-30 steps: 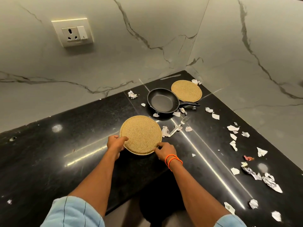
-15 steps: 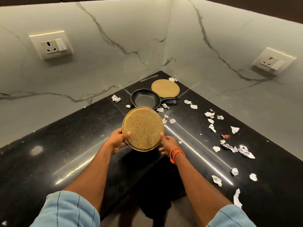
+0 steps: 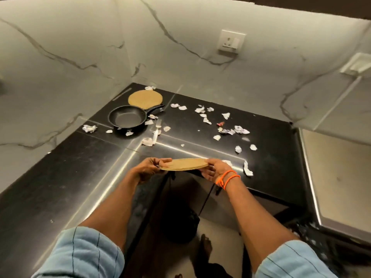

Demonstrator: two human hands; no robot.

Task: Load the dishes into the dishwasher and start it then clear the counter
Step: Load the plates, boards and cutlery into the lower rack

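Note:
I hold a round tan speckled plate point(image 3: 185, 164) level and nearly edge-on above the counter's inner front edge. My left hand point(image 3: 147, 171) grips its left rim and my right hand point(image 3: 215, 171), with orange bands at the wrist, grips its right rim. A second tan plate point(image 3: 145, 98) lies flat in the far corner of the black counter point(image 3: 60, 177). A small black frying pan point(image 3: 126, 119) sits just in front of that plate, its handle pointing right. A fork point(image 3: 156, 132) lies to the right of the pan among paper scraps.
Several crumpled paper scraps point(image 3: 235, 130) litter the counter's right arm and the area around the pan. Marble walls enclose the corner, with a socket point(image 3: 231, 41) on the right wall. A steel surface point(image 3: 341, 177) adjoins the counter at right. A bare foot point(image 3: 205, 246) stands on the floor below.
Both hands lifted the plate off the counter, drew it back toward me and tipped it flat. The view swung to the right, bringing the steel surface into sight.

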